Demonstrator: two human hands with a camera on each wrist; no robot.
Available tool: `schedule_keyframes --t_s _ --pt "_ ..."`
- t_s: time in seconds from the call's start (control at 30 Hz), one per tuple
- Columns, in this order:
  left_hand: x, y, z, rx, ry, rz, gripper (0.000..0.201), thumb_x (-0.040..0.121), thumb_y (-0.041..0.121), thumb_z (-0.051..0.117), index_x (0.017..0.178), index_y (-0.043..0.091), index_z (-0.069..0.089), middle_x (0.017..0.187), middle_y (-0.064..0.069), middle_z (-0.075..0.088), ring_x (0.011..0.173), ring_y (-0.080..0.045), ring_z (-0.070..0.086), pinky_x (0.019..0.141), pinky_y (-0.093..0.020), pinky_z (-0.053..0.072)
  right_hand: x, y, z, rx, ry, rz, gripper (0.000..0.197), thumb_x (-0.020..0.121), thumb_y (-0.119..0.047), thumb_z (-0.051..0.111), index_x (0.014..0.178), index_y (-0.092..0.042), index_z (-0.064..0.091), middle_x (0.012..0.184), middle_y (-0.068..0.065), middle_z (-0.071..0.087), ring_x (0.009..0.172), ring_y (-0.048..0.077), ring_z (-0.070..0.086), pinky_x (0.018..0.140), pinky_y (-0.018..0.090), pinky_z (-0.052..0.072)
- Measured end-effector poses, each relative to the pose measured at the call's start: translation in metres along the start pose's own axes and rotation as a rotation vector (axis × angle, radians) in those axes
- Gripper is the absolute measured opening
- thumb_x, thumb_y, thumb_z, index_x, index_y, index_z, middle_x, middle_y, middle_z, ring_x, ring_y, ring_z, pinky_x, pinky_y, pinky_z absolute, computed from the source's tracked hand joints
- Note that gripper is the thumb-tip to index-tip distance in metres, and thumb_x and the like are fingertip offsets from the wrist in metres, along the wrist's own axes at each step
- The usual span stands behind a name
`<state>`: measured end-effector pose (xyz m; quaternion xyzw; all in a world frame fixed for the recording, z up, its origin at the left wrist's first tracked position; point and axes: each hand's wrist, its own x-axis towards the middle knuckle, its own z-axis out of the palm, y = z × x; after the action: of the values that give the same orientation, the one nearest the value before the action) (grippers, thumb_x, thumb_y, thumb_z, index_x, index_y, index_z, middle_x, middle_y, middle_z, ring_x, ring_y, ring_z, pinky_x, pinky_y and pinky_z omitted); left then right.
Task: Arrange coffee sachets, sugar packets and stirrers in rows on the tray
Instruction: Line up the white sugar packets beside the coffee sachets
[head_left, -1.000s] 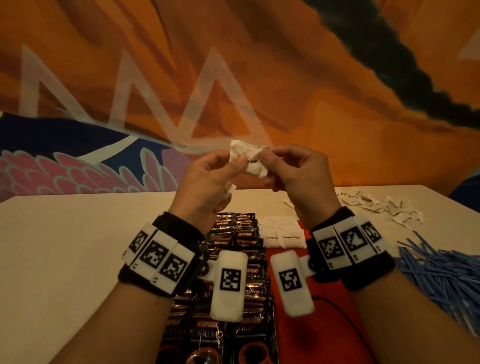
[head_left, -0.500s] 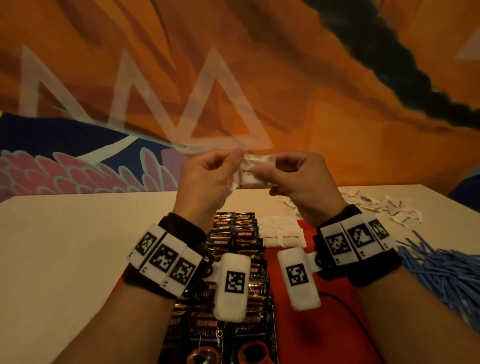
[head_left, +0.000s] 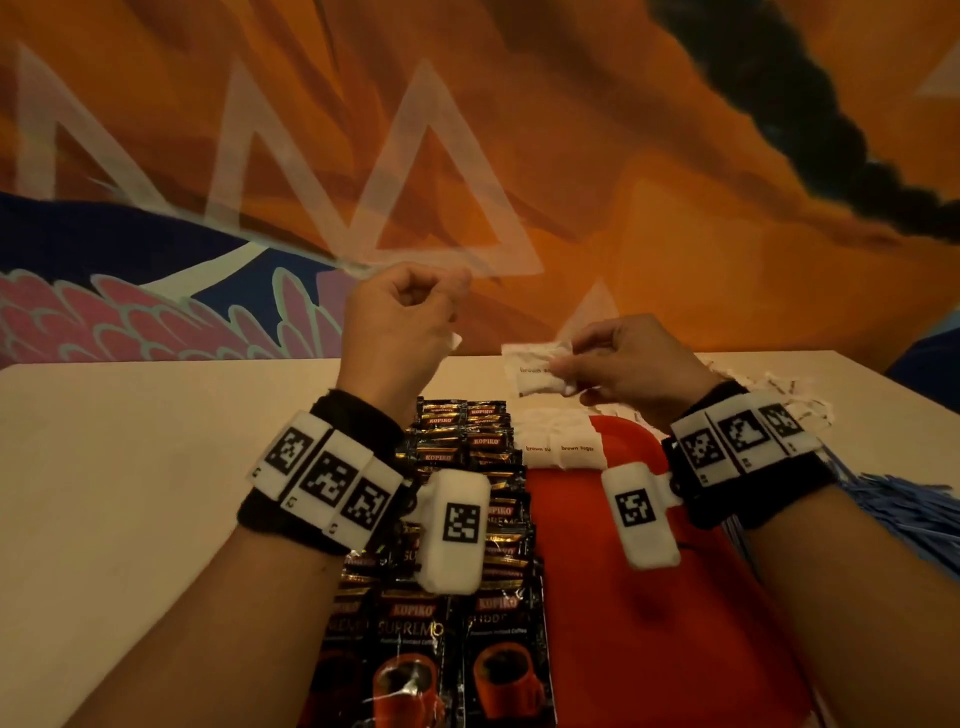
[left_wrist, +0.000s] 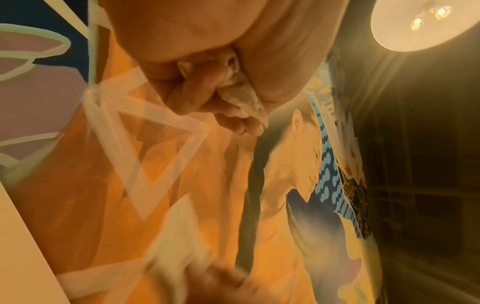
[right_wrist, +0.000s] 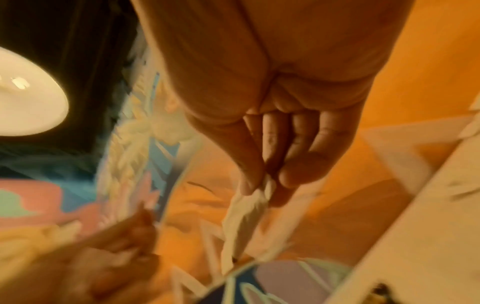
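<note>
- Hands up over the table, both of them raised in front of the painted wall, and they are well apart.
- Right hand (head_left: 631, 371) pinches a white brown-sugar packet (head_left: 537, 370) by its right end, thumb and fingers (right_wrist: 298, 174) closed on the paper; the packet hangs in the air above the far end of the tray, flat face toward the head camera, print reading "brown su…".
- Left hand (head_left: 397, 332) is curled into a fist, and it is not empty: the left wrist view shows crumpled white sugar packets (left_wrist: 239, 90) bunched between palm and curled fingers, and a white corner peeps out at the fist's right side in the head view.
- Red tray (head_left: 649, 597) lies on the table right below the wrists, most of its right part bare.
- Kopiko coffee sachets (head_left: 457, 519), black with gold and red print, run in overlapping rows down the tray's left part, from the far edge to the near edge.
- Two sugar packets marked "brown sugar" (head_left: 563, 444) lie side by side at the tray's far end, just right of the sachets, almost directly under the one held aloft.
- Blue stirrers (head_left: 904, 509) sit in a loose pile on the table (head_left: 130, 493) to the right of the tray.
- More loose white packets (head_left: 810, 410) lie scattered on the table behind the right wrist.
</note>
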<state>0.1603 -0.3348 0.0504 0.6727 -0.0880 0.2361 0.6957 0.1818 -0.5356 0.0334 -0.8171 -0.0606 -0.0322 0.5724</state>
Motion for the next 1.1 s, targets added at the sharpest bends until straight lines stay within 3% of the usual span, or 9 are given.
schedule_keyframes --t_s 0.23,0.3,0.4,0.53,0.63,0.73,0.83,0.97,1.1 --pt "-0.001 0.005 -0.003 -0.052 -0.039 -0.052 0.011 0.096 0.023 0.063 0.086 0.018 0.064 0.071 0.004 0.056 0.037 0.002 0.042 0.037 -0.01 0.031 0.018 0.05 -0.006 -0.323 -0.096 0.326 0.026 0.085 -0.008 0.075 0.066 -0.008 0.058 0.052 0.004 0.061 0.048 0.014 0.061 0.053 0.028 0.052" --pt "-0.002 0.006 -0.003 -0.054 -0.049 -0.047 0.01 0.096 0.023 0.064 0.087 0.018 0.065 0.073 0.003 0.058 0.038 0.002 0.043 0.038 -0.01 0.032 0.02 0.051 -0.003 -0.317 -0.114 0.355 0.026 0.085 -0.007 0.074 0.065 -0.004 0.058 0.062 0.01 0.062 0.055 0.018 0.063 0.065 0.036 0.058" --pt "-0.003 0.007 -0.001 -0.059 -0.059 -0.048 0.009 0.096 0.023 0.063 0.088 0.017 0.065 0.076 0.001 0.059 0.039 0.003 0.044 0.038 -0.01 0.032 0.021 0.049 0.007 -0.389 -0.142 0.347 0.015 0.083 -0.012 0.077 0.082 -0.003 0.066 0.077 0.016 0.066 0.07 0.023 0.064 0.087 0.046 0.056" --pt "-0.002 0.006 -0.002 -0.045 -0.054 -0.05 0.01 0.095 0.024 0.064 0.089 0.017 0.066 0.078 0.001 0.059 0.041 0.002 0.044 0.039 -0.01 0.033 0.027 0.048 0.019 -0.547 -0.156 0.334 0.027 0.083 -0.021 0.079 0.09 0.002 0.069 0.094 0.018 0.073 0.083 0.028 0.069 0.09 0.046 0.054" --pt "-0.002 0.006 -0.003 -0.047 -0.051 -0.055 0.011 0.095 0.025 0.064 0.088 0.017 0.065 0.08 -0.002 0.06 0.04 0.001 0.043 0.038 -0.01 0.032 0.029 0.046 0.028 -0.828 -0.149 0.292 0.044 0.083 -0.035 0.077 0.11 0.0 0.068 0.11 0.014 0.071 0.104 0.028 0.067 0.093 0.041 0.055" --pt "-0.001 0.006 -0.004 -0.042 -0.058 -0.056 0.01 0.096 0.025 0.063 0.091 0.017 0.066 0.085 -0.003 0.062 0.041 0.002 0.044 0.039 -0.009 0.033 0.032 0.045 0.032 -0.962 -0.147 0.276 0.051 0.08 -0.039 0.079 0.114 -0.005 0.065 0.11 0.011 0.07 0.104 0.026 0.066 0.089 0.038 0.057" --pt "0.0 0.005 -0.005 -0.04 -0.052 -0.06 0.01 0.096 0.024 0.063 0.09 0.017 0.066 0.083 -0.003 0.061 0.04 0.002 0.043 0.039 -0.01 0.033 0.032 0.043 0.028 -0.994 -0.14 0.237 0.047 0.074 -0.04 0.084 0.103 -0.007 0.066 0.099 0.008 0.07 0.093 0.025 0.067 0.078 0.036 0.058" --pt "0.001 0.005 -0.006 -0.036 -0.041 -0.063 0.011 0.096 0.024 0.063 0.089 0.015 0.066 0.081 -0.004 0.06 0.038 0.001 0.041 0.038 -0.012 0.032 0.029 0.039 0.026 -0.925 -0.121 0.002 0.031 0.073 -0.03 0.086 0.087 -0.019 0.061 0.084 -0.004 0.062 0.078 0.014 0.057 0.059 0.025 0.043" --pt "0.001 0.004 -0.006 -0.045 -0.049 -0.071 0.012 0.096 0.024 0.064 0.092 0.013 0.066 0.076 -0.002 0.058 0.037 0.0 0.04 0.035 -0.015 0.03 0.025 0.042 0.032 -0.965 -0.277 -0.042 0.012 0.078 -0.017 0.08 0.085 -0.022 0.071 0.078 -0.01 0.068 0.079 0.007 0.064 0.062 0.021 0.046"
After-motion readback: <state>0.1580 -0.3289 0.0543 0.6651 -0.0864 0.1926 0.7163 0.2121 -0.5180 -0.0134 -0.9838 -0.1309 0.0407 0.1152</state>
